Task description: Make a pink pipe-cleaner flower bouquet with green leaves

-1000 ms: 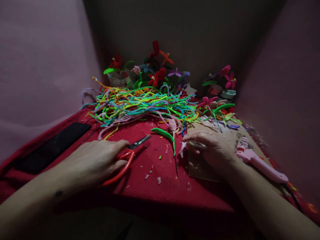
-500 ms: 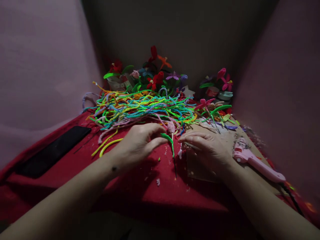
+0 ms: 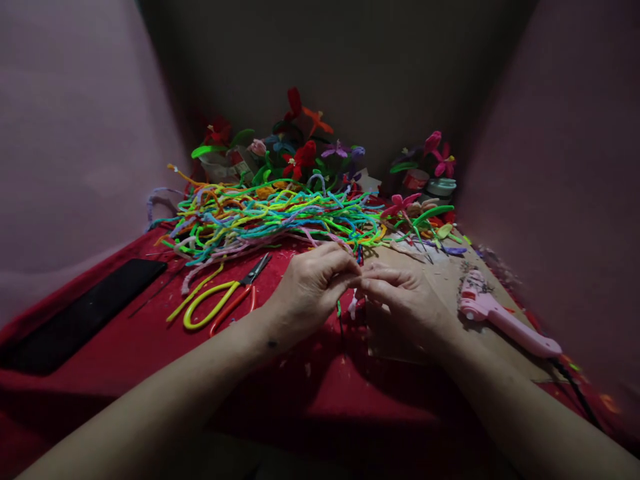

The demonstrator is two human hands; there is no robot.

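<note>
My left hand [image 3: 314,285] and my right hand [image 3: 403,297] meet fingertip to fingertip above the red cloth. Both are closed in a pinch, and whatever sits between the fingers is too small or hidden to make out. Below them, the lower end of a green-wrapped stem [image 3: 341,321] with a dark wire tip shows; its upper part is behind my left hand. A small pale pink-white piece [image 3: 353,305] hangs or lies just under the fingertips. Scissors [image 3: 213,305] with a yellow and an orange handle lie left of my left hand.
A heap of colourful pipe cleaners [image 3: 270,217] spreads behind my hands, with pipe-cleaner flowers [image 3: 300,160] at the back. On the right, a pink glue gun [image 3: 510,327] rests on cardboard [image 3: 440,283]. A black phone-like slab [image 3: 85,313] lies on the left.
My left hand has moved right and closed, meeting my right hand's fingertips. It now covers the pink bud and the green leaf, and the scissors have come into view.
</note>
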